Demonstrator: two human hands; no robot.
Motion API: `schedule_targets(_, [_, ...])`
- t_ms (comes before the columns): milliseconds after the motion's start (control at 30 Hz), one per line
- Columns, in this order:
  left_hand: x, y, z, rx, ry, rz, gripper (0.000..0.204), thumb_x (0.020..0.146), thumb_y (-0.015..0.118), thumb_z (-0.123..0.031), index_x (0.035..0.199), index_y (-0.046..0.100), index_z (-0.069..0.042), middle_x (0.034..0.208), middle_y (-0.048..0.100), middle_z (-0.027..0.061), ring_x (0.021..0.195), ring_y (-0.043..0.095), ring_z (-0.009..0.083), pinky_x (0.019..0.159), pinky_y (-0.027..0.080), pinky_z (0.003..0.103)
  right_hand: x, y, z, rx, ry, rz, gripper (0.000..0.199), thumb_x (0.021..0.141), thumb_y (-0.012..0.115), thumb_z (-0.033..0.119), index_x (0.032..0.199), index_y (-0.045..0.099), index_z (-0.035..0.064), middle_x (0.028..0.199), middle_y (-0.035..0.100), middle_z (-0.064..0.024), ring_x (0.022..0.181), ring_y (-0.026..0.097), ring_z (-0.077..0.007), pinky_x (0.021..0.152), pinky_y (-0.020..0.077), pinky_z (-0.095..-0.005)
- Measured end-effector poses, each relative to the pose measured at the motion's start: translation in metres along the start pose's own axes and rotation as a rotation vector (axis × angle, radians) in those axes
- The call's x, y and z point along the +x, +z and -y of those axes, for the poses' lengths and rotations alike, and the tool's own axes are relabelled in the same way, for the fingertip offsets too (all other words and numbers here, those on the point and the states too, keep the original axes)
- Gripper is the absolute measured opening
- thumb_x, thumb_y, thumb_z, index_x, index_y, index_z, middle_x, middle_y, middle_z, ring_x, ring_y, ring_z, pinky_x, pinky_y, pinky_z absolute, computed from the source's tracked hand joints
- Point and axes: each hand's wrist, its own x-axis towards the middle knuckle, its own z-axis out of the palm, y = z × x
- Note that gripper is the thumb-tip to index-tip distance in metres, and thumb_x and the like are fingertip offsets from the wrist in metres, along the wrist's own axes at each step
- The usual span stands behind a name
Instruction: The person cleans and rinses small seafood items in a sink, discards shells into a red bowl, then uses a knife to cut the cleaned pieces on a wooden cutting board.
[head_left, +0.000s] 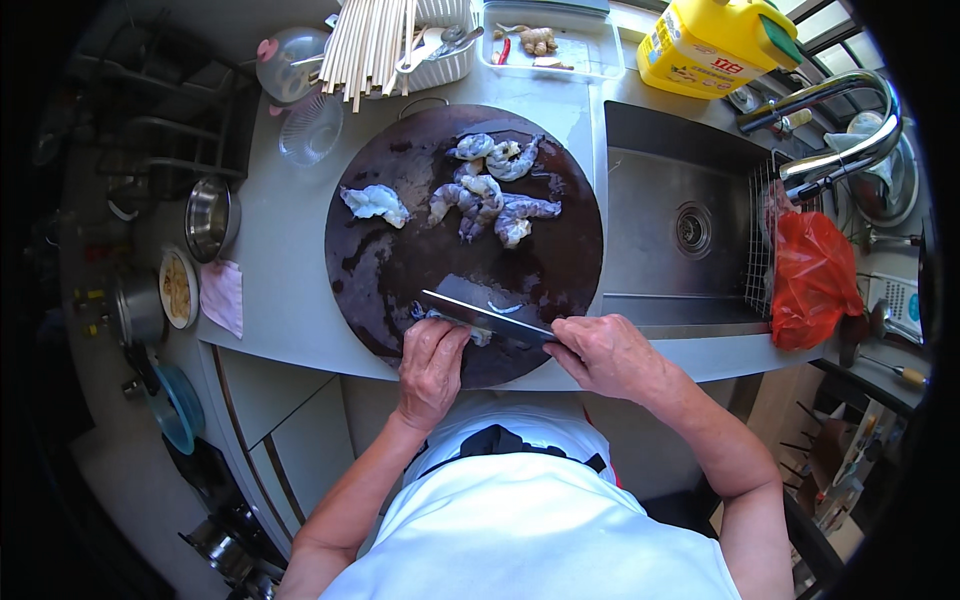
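Observation:
A round dark chopping board [400,270] lies on the counter in front of me. My right hand [612,355] is closed round the handle of a kitchen knife [490,318], whose blade points left over the near part of the board. Close to the blade, the closed fingers of my left hand [432,368] press a peeled shrimp [480,337] to the board; my fingers and the knife partly cover it. Farther back sits a cluster of grey-blue peeled shrimp [482,198]. One flattened, paler shrimp [376,204] lies apart at the left.
Right of the board is a steel sink [660,260] with a curved faucet [880,130] and a red plastic bag [812,280]. Behind stand chopsticks [370,45], a clear box [600,60] with ginger and a yellow jug [700,50]. At left are a metal bowl [209,220] and pink cloth [222,298].

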Motion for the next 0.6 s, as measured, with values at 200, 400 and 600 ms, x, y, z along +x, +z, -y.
schedule_targets(200, [-0.003,0.002,0.004,0.001,0.01,-0.005,0.023,0.079,0.075,0.005,0.101,0.07,-0.002,0.103,0.063,0.0108,0.1,0.061,0.0309,0.087,0.051,0.04,0.006,0.002,0.01,-0.075,0.01,0.039,0.014,0.096,0.063,0.014,0.09,0.058,0.0024,0.079,0.066,-0.0151,0.067,0.067,-0.0357,0.06,0.0549,-0.0444])
schedule_targets(400, [-0.006,0.002,0.007,0.007,0.015,0.007,0.024,0.079,0.075,0.005,0.101,0.071,-0.003,0.104,0.063,0.0101,0.101,0.061,0.0305,0.088,0.051,0.039,0.021,-0.001,0.026,-0.043,0.074,0.109,0.016,0.097,0.061,0.014,0.094,0.061,-0.0019,0.079,0.068,-0.0199,0.07,0.069,-0.0382,0.063,0.0555,-0.0479])
schedule_targets(600, [-0.007,0.001,0.006,-0.002,0.019,-0.004,0.023,0.078,0.075,0.006,0.098,0.07,-0.004,0.102,0.062,0.0101,0.099,0.06,0.0307,0.087,0.05,0.04,0.036,-0.003,0.04,-0.053,0.119,0.144,0.016,0.095,0.06,0.01,0.094,0.064,-0.0055,0.076,0.069,-0.0239,0.07,0.07,-0.0405,0.066,0.056,-0.0494])
